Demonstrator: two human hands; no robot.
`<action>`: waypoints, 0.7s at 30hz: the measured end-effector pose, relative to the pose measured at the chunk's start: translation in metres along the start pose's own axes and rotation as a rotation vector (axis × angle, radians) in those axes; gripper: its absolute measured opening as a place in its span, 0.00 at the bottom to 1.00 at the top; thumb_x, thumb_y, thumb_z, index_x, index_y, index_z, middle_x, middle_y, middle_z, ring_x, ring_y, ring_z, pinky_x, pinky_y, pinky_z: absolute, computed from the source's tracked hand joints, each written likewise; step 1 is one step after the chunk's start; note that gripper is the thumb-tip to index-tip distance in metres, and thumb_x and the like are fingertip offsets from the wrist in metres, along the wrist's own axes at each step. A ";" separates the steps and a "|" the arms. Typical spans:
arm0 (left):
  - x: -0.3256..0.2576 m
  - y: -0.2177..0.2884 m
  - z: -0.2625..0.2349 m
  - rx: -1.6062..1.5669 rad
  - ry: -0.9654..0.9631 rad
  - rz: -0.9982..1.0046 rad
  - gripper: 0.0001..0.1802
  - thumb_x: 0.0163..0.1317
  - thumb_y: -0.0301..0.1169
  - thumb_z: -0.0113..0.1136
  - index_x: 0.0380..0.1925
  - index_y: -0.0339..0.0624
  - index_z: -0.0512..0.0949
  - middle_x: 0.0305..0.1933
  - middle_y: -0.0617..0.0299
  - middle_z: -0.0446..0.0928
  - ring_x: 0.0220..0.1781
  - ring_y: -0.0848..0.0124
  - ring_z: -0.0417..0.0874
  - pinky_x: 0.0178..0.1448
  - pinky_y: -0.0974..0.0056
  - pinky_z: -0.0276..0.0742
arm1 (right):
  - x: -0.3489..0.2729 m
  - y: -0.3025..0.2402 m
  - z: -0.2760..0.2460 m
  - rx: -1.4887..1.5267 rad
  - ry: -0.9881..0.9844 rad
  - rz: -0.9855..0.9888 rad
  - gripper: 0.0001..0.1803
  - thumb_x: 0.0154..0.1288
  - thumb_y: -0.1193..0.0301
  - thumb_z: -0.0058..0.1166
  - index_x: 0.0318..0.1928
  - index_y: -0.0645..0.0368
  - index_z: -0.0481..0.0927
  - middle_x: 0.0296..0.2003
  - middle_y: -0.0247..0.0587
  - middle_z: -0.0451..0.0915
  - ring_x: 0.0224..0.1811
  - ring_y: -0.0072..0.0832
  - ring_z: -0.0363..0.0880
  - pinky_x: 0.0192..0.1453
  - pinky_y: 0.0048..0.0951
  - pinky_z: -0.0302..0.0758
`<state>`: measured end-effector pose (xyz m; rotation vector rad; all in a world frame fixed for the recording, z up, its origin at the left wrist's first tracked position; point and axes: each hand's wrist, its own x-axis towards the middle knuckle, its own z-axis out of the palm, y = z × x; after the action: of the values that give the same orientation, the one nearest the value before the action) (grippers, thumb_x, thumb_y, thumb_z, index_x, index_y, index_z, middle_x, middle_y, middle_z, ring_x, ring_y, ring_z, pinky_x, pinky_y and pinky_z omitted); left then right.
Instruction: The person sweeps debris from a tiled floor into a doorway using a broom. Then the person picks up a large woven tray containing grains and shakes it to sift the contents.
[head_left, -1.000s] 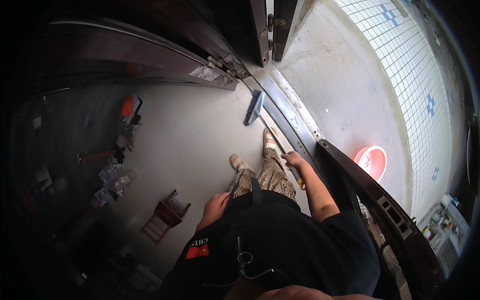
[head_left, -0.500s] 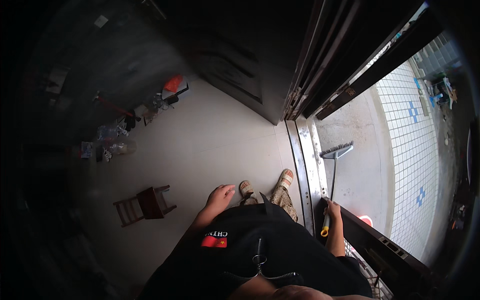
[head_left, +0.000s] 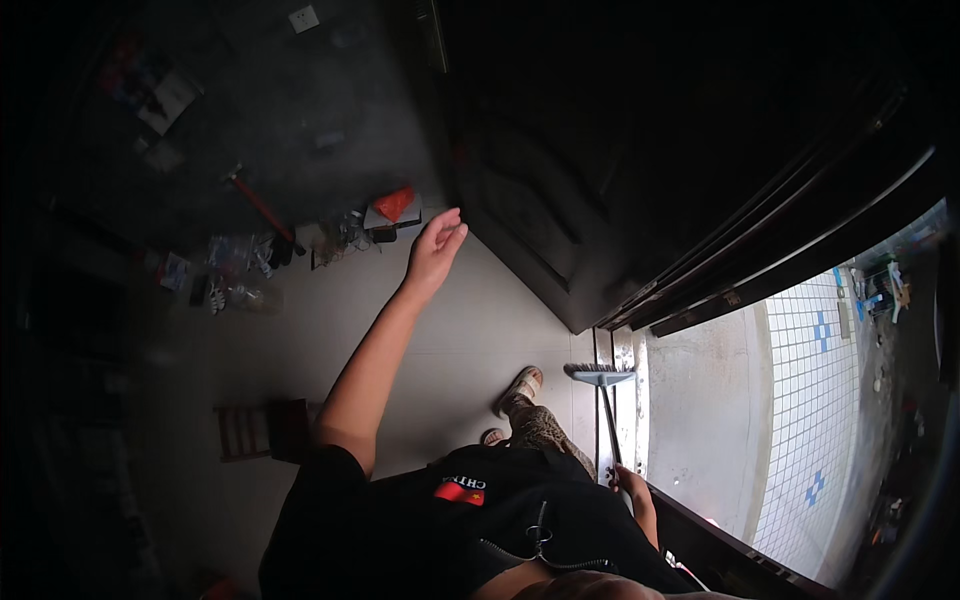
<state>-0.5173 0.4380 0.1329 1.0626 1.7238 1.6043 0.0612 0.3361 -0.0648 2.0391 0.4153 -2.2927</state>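
Observation:
My right hand (head_left: 628,482) is wrapped round the dark handle of a broom (head_left: 601,377) on the right side of my body. The broom's grey head, bristles facing away from me, is over the metal door sill. My left arm reaches far forward, and my left hand (head_left: 437,248) is raised with nothing in it, its fingers stretched out. It is nearest to the lower corner of a dark panelled door (head_left: 560,215), apart from it as far as I can make out. The lower end of the broom handle is hidden.
Along the left wall lie a red plastic bag (head_left: 394,203) on a box, a red-handled tool (head_left: 264,210) and several clear bags. A small wooden chair (head_left: 268,431) stands on the left. Beyond the sill (head_left: 627,400) are concrete and white tiles (head_left: 795,400).
My left hand has moved from beside my waist far forward toward the door. The broom head has come in from the concrete outside to the sill. My feet have stepped.

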 end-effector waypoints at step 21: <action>0.449 0.057 -0.099 1.197 0.332 0.832 0.30 0.58 0.48 0.62 0.56 0.43 0.71 0.63 0.52 0.68 0.62 0.52 0.68 0.64 0.52 0.63 | -0.061 -0.138 0.273 -0.230 0.100 -0.483 0.22 0.66 0.56 0.53 0.49 0.63 0.78 0.28 0.40 0.79 0.25 0.27 0.74 0.29 0.28 0.71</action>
<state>-0.8295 0.7572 0.2556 2.4072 2.7924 1.0256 -0.2247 0.3979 0.0452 2.1170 1.2362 -2.2321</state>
